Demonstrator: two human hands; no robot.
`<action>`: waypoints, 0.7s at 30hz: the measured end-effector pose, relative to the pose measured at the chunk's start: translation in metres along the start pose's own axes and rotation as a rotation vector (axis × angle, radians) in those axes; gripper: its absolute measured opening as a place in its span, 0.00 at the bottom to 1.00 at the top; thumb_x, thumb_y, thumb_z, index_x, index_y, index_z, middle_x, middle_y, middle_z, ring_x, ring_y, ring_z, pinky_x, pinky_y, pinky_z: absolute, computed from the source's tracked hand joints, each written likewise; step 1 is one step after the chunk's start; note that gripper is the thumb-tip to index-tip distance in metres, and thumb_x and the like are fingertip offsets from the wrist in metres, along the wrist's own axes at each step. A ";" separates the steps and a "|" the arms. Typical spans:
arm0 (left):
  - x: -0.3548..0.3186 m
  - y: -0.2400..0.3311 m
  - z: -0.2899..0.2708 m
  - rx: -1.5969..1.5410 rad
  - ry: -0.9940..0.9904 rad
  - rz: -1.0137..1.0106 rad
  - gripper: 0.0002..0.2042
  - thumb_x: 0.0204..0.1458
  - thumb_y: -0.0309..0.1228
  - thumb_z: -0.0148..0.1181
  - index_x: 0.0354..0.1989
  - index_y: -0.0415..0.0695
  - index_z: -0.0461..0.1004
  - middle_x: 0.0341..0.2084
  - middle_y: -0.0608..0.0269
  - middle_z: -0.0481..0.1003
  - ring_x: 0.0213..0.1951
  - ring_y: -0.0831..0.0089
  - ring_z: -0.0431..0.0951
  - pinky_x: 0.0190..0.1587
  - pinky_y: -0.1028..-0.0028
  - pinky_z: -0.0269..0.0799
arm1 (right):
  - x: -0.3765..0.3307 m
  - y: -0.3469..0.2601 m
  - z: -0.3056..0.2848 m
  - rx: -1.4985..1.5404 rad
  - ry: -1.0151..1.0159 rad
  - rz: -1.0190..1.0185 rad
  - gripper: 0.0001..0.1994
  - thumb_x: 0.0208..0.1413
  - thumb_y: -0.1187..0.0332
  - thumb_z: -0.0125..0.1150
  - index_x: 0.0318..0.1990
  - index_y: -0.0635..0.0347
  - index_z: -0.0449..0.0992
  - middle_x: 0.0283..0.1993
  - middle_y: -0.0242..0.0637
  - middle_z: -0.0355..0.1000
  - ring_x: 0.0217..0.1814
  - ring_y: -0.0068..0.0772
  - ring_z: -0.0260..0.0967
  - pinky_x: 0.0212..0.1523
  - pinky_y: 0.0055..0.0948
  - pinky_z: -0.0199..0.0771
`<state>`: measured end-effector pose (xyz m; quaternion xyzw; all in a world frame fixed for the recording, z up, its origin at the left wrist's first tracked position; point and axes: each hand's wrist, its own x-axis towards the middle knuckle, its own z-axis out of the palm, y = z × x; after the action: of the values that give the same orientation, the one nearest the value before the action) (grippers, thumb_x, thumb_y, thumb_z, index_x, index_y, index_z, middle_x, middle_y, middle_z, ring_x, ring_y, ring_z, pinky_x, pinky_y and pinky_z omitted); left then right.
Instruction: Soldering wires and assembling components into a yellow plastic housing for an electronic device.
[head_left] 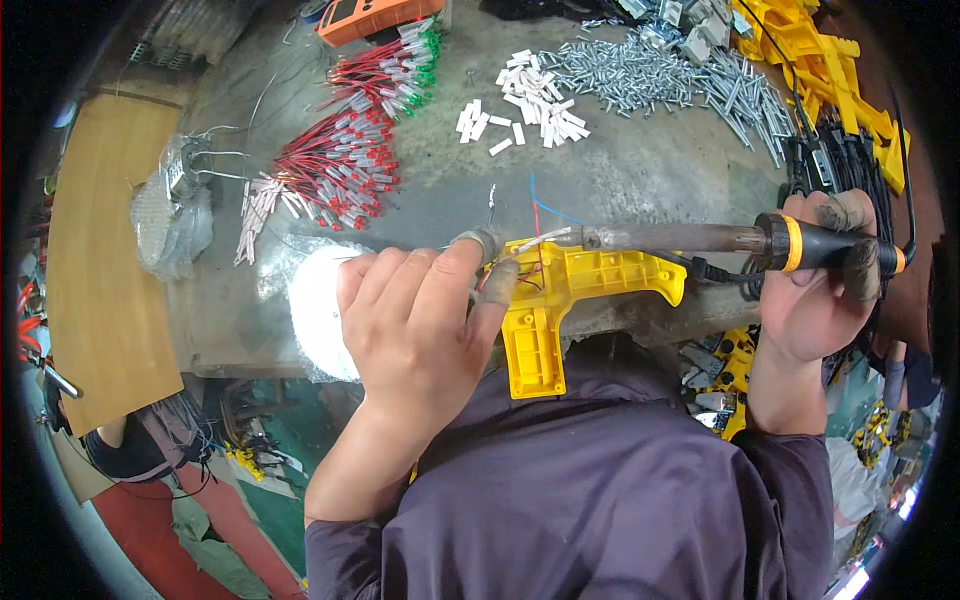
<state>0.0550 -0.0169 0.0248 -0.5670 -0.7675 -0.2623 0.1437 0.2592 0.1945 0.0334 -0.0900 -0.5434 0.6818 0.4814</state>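
Note:
My right hand (825,270) is closed round the black handle of a soldering iron (690,238), its metal barrel lying level and reaching left. The fingertips wear pale covers. The iron's tip is over a yellow plastic housing half (590,275), an angled, ribbed shell with thin wires inside. My left hand (420,310) is closed in a pinch at the housing's left end, on thin wires (490,203); the exact grip is partly hidden by the fingers. A red and blue wire (537,195) sticks up beyond the housing.
Bundles of red-wired indicator lamps (340,165), white sleeves (540,100) and heaps of screws (635,75) lie across the grey table. Yellow housings (805,50) and black cables (850,165) crowd the right. Bubble wrap (165,235) sits left, near a brown board (110,260).

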 end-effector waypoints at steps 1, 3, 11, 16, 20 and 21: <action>-0.001 -0.001 0.001 0.008 0.003 0.006 0.15 0.37 0.29 0.67 0.36 0.46 0.75 0.21 0.70 0.71 0.24 0.69 0.69 0.34 0.69 0.59 | 0.002 -0.003 0.000 0.003 -0.041 0.015 0.16 0.58 0.57 0.55 0.40 0.64 0.69 0.26 0.30 0.63 0.23 0.18 0.53 0.28 0.21 0.53; 0.000 0.000 0.001 0.016 0.007 0.014 0.13 0.37 0.29 0.66 0.35 0.47 0.75 0.21 0.71 0.71 0.25 0.69 0.69 0.34 0.69 0.59 | 0.006 -0.005 -0.003 0.007 -0.083 0.028 0.15 0.60 0.57 0.53 0.40 0.62 0.69 0.22 0.28 0.60 0.26 0.19 0.54 0.30 0.22 0.54; 0.002 0.000 0.007 0.092 0.089 0.093 0.11 0.37 0.28 0.65 0.32 0.48 0.76 0.23 0.70 0.70 0.25 0.70 0.69 0.33 0.68 0.58 | 0.048 -0.008 0.008 -0.124 0.080 -0.141 0.14 0.59 0.63 0.55 0.45 0.65 0.73 0.33 0.33 0.70 0.24 0.18 0.61 0.29 0.18 0.63; 0.000 -0.003 0.012 0.023 0.088 0.041 0.13 0.32 0.23 0.60 0.31 0.46 0.75 0.23 0.68 0.70 0.27 0.68 0.69 0.34 0.67 0.58 | 0.151 0.035 0.012 -0.456 0.017 -0.166 0.11 0.61 0.66 0.57 0.46 0.64 0.75 0.36 0.32 0.73 0.30 0.16 0.66 0.31 0.15 0.63; 0.002 0.004 0.007 -0.031 0.092 0.033 0.09 0.36 0.22 0.65 0.27 0.43 0.73 0.22 0.64 0.70 0.27 0.63 0.69 0.33 0.64 0.60 | 0.207 0.064 0.046 -0.540 0.006 -0.192 0.05 0.63 0.65 0.55 0.39 0.54 0.73 0.33 0.27 0.72 0.33 0.18 0.66 0.35 0.23 0.68; 0.000 0.004 0.007 -0.039 0.089 0.028 0.09 0.36 0.22 0.65 0.27 0.43 0.73 0.22 0.64 0.70 0.26 0.63 0.68 0.33 0.64 0.60 | 0.213 0.069 0.057 -0.620 0.036 -0.238 0.05 0.63 0.64 0.55 0.39 0.54 0.73 0.32 0.27 0.72 0.32 0.18 0.66 0.34 0.23 0.68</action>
<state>0.0590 -0.0123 0.0201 -0.5683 -0.7470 -0.3001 0.1701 0.0730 0.3211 0.0844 -0.1799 -0.7231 0.4214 0.5169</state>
